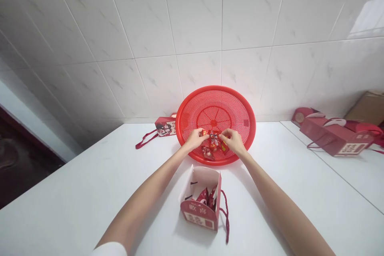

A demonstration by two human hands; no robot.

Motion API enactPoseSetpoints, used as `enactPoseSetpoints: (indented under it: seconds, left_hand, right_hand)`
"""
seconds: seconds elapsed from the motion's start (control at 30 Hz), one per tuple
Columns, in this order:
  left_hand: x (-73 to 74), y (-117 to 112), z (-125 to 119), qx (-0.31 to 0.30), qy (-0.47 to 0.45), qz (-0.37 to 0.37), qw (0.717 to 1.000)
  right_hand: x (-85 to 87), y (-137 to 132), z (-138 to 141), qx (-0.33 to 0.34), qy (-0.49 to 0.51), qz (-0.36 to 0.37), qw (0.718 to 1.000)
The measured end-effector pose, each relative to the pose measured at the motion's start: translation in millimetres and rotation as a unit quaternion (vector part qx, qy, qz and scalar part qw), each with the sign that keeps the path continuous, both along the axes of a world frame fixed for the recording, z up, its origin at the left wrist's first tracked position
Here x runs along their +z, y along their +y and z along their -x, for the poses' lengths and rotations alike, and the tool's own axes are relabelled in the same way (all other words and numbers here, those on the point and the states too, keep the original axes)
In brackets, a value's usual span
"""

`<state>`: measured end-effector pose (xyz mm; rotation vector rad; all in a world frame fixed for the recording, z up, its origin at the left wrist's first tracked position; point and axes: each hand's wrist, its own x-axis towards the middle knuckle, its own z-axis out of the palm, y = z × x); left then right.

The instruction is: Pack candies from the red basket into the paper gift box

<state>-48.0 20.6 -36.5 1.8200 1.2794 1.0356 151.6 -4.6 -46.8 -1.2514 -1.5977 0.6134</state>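
My left hand (195,140) reaches into the red plastic sieve basket (213,98), its fingers closed on a small red-and-gold wrapped candy (205,132). Opposite it, my right hand (234,142) is closed in a pinch over the candies; what its fingertips hold is hidden. Between and below the hands lie several wrapped candies (213,141), with a dark red packet (208,153) lowest in the basket. Nearer to me, between my forearms, an open red gift box (199,212) stands upright with red packets (204,197) inside. Its dark red cord handle (225,216) hangs to the right.
The basket leans toward the tiled wall (198,16) on a white table (99,172). Behind its left rim is a red printed box (166,127) with a ribbon handle. More red gift boxes (333,134) and a brown carton (364,108) are at the right.
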Motion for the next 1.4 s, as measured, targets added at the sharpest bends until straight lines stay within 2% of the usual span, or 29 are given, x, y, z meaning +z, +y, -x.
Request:
enactPoseSetpoints:
  seconds: [0.2,0.4,0.47,0.53,0.67,0.87,0.97,1.03,1.13,1.2,1.3,1.4]
  left_hand:
    - [-0.3,1,-2,-0.038,0.021,-0.002,0.999]
    - [4.7,-6,-1,0.049,0.076,-0.044,0.995]
    - [4.2,-8,-3,0.038,0.095,-0.059,0.993]
    - [3.1,-9,-6,0.002,0.122,-0.073,0.990]
    - [1.7,-5,-20,-0.039,0.146,-0.093,0.984]
    - [4.2,9,-34,0.002,0.151,-0.062,0.987]
    - [4.2,13,-33,-0.007,0.157,-0.038,0.987]
    - [3.5,12,-31,-0.016,0.105,-0.017,0.994]
    - [3.4,8,-29,-0.018,-0.057,0.029,0.998]
    - [4.7,4,-29,-0.028,-0.148,0.058,0.987]
    - [7.4,0,-31,-0.038,-0.238,0.099,0.966]
    - [9.2,0,-32,-0.002,-0.293,0.134,0.947]
  right_hand:
    - [-5.3,5,-3,-0.026,0.043,-0.012,0.999]
    - [-11.5,15,-8,-0.054,0.095,-0.017,0.994]
    - [-12.6,18,-9,-0.060,0.105,-0.009,0.993]
    - [-12.2,19,-11,-0.062,0.108,0.000,0.992]
    - [-8.9,18,-12,-0.052,0.094,0.020,0.994]
    - [-8.9,13,-10,-0.020,0.056,0.056,0.997]
    - [-9.3,13,-10,-0.003,0.048,0.074,0.996]
    - [-8.3,12,-10,0.015,0.050,0.084,0.995]
    - [-5.1,10,-9,0.045,0.060,0.093,0.993]
    - [-2.4,8,-8,0.064,0.073,0.093,0.991]
    - [0.7,6,-8,0.086,0.103,0.086,0.987]
    - [0.4,7,-9,0.080,0.142,0.074,0.984]
